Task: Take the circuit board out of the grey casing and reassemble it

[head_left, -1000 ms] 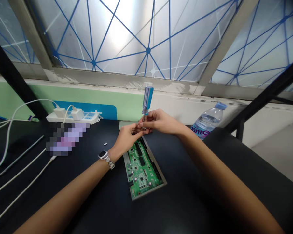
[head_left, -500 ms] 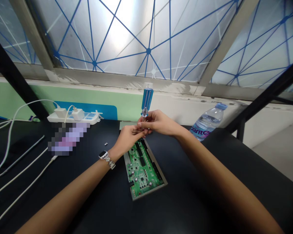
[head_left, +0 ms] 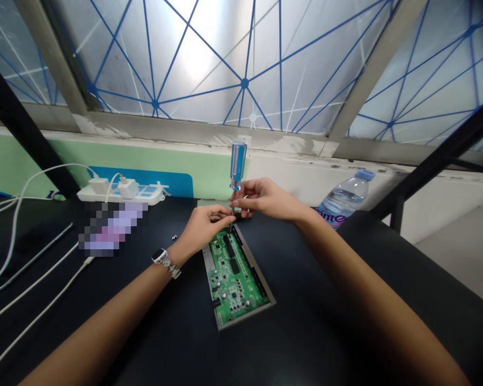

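Observation:
A green circuit board in a grey metal tray lies on the black table. A screwdriver with a clear blue handle stands nearly upright over the board's far end. My right hand is closed round its shaft just under the handle. My left hand, with a watch on the wrist, pinches the lower shaft near the tip, which touches the board's far left corner. A small screw lies on the table left of the board.
A white power strip with plugged chargers and white cables sits at the back left. A water bottle lies at the right. A blurred object rests left of centre. A thin grey rod lies far left.
The screwdriver has tilted slightly left and come down onto the board's far corner. My left hand has slid down and left along the shaft.

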The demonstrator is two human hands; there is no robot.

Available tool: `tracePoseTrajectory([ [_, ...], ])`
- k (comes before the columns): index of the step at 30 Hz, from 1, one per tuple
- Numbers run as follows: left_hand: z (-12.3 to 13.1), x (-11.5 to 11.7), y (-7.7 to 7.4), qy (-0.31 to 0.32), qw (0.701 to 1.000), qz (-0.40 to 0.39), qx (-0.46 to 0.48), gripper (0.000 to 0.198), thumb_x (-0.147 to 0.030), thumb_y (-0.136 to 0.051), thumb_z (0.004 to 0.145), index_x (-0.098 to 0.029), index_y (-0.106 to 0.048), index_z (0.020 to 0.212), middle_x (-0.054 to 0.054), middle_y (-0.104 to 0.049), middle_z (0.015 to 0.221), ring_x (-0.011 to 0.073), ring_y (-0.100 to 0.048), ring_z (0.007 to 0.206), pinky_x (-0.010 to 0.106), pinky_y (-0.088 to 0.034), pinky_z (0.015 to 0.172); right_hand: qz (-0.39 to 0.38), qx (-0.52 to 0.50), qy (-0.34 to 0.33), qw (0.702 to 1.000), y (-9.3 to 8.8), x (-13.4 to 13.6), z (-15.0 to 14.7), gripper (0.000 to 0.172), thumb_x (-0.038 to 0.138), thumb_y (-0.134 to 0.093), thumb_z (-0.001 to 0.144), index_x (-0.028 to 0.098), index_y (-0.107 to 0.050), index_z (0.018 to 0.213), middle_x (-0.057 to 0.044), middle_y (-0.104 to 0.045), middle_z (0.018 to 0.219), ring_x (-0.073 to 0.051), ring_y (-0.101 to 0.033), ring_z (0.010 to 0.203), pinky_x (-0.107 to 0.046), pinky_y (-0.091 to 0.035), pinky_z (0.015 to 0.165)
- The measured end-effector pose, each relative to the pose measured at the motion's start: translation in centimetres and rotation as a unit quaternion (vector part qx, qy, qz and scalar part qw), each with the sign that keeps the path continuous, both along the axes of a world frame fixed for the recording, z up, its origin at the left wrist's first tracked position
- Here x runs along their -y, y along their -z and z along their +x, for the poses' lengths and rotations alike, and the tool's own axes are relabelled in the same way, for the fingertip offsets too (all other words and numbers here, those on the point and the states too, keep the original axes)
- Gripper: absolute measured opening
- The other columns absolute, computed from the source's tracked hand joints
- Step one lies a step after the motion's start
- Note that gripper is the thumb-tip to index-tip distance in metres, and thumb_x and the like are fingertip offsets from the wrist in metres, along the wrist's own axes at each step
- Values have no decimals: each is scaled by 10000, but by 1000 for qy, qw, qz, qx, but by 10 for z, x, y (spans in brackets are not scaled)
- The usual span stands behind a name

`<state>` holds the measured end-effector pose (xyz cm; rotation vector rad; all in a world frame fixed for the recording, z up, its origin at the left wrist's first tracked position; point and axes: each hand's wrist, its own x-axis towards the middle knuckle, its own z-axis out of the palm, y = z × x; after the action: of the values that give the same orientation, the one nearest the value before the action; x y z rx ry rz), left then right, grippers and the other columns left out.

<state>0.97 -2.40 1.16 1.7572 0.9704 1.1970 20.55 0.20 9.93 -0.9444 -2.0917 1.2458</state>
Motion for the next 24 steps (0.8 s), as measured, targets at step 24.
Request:
tracePoseTrajectory([
  [24,6,2,-4,20,1000,-6,13,203,-317,-719,851,-140,-762,942,93,-796,963,247,-751,927,368,-589,882,-6,-14,-16,1000,2,-2,3,156,273,-704,870,139,-670,941,-13,-687,749,-114,-651,627,-232,-535,600],
])
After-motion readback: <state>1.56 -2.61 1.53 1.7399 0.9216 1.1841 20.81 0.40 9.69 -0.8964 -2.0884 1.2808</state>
